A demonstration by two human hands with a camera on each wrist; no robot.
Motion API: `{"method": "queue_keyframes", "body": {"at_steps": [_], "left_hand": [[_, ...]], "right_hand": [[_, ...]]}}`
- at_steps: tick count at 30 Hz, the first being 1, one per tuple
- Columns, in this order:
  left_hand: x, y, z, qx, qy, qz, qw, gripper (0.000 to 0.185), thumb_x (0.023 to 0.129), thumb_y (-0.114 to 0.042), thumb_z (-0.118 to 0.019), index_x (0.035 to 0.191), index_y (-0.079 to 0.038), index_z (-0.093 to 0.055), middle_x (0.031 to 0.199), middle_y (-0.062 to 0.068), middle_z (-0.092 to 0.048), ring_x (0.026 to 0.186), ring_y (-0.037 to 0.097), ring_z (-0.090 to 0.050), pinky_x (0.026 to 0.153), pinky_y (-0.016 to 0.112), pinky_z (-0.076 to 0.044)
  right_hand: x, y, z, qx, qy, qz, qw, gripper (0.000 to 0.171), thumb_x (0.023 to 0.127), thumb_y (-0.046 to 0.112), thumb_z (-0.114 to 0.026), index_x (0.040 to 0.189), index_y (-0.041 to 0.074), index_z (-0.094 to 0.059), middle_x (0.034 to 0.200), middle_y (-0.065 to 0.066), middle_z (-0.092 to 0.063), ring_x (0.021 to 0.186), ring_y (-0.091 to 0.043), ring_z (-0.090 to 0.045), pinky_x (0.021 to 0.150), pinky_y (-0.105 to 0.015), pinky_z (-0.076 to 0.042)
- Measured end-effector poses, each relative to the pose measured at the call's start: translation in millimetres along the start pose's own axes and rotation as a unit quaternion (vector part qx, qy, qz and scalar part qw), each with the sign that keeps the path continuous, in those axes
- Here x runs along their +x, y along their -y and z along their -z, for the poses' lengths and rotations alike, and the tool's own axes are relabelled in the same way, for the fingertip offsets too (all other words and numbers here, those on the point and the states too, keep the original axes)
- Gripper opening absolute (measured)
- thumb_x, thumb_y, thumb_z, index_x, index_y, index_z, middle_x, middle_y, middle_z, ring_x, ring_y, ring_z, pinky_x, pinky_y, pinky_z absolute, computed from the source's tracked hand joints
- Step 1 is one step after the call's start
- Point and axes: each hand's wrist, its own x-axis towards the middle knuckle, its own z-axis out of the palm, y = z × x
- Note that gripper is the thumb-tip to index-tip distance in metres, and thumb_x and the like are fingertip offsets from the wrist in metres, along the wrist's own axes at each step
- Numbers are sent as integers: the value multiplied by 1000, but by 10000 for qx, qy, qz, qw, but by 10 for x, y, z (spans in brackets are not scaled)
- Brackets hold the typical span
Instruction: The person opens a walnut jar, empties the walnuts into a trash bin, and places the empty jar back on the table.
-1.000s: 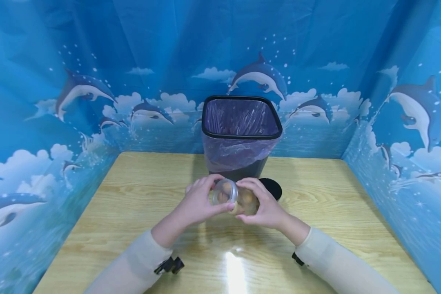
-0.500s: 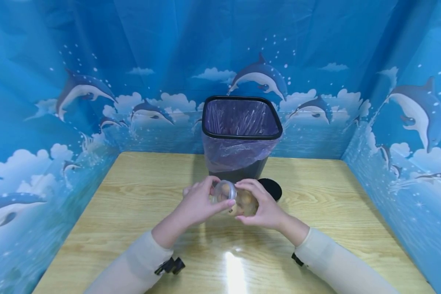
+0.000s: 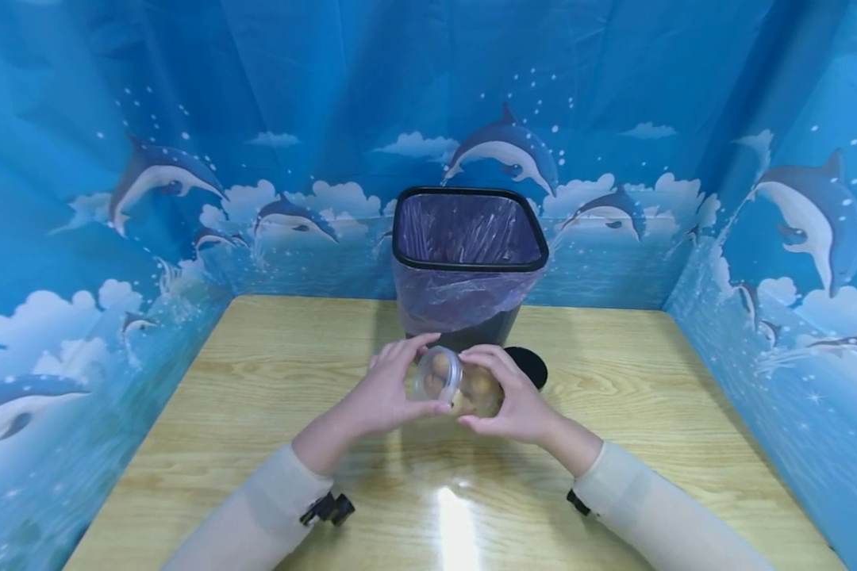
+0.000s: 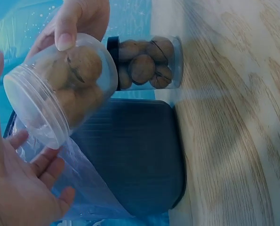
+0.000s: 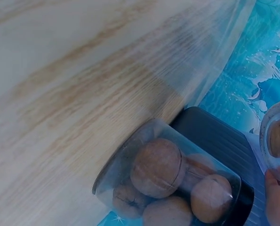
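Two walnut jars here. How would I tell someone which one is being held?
Find the black bin at the table's far edge. Just in front of it, both hands hold a clear jar of walnuts tilted sideways. It has no lid; the other jar stands capped in black.

A black bin [image 3: 469, 262] with a purple bag stands far on the wooden table [image 3: 257, 381]. Blue dolphin curtains [image 3: 150, 174] hang around.
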Motion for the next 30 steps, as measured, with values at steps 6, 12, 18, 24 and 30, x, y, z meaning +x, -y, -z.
{"method": "queue_keyframes", "body": {"at_steps": [6, 12, 18, 24, 30], "left_hand": [[-1, 59, -3, -36, 26, -507, 9987, 105, 70, -56, -87, 156, -34, -32, 142, -2, -47, 132, 22, -39, 106, 54, -31], [7, 70, 0, -18, 15, -554, 9985, 100, 71, -54, -86, 155, -30, -36, 134, -1, -50, 125, 20, -43, 104, 52, -33], [12, 38, 2, -68, -44, -449, 9990, 96, 72, -53, -86, 153, -28, -40, 129, -1, -52, 121, 21, -45, 102, 50, -34], [6, 23, -16, -60, -162, -367, 9992, 93, 73, -54, -85, 151, -26, -42, 125, 0, -53, 118, 22, -47, 102, 50, -34], [-7, 12, -45, 84, -241, -121, 9996, 90, 75, -60, -80, 149, -26, -42, 128, 2, -54, 119, 22, -49, 106, 53, -32]], "right_hand": [[-7, -10, -3, 38, -11, -27, 10000, 80, 61, 0, -91, 130, -3, -53, 131, -21, -52, 122, -31, -51, 106, -27, -39], [-7, -11, 1, 13, -54, 24, 10000, 79, 60, 0, -91, 130, -4, -53, 130, -23, -52, 122, -32, -51, 106, -27, -39], [-11, 6, 8, -6, -63, -27, 10000, 78, 61, -1, -90, 130, -4, -53, 131, -22, -52, 122, -31, -51, 106, -26, -39], [-5, 11, 10, 41, -26, -88, 9999, 78, 62, -1, -90, 130, -3, -53, 131, -21, -52, 122, -30, -51, 104, -27, -40], [-4, 22, 9, 26, -4, -110, 9999, 77, 62, -1, -90, 130, -2, -53, 131, -21, -52, 122, -30, -51, 104, -28, -40]]}}
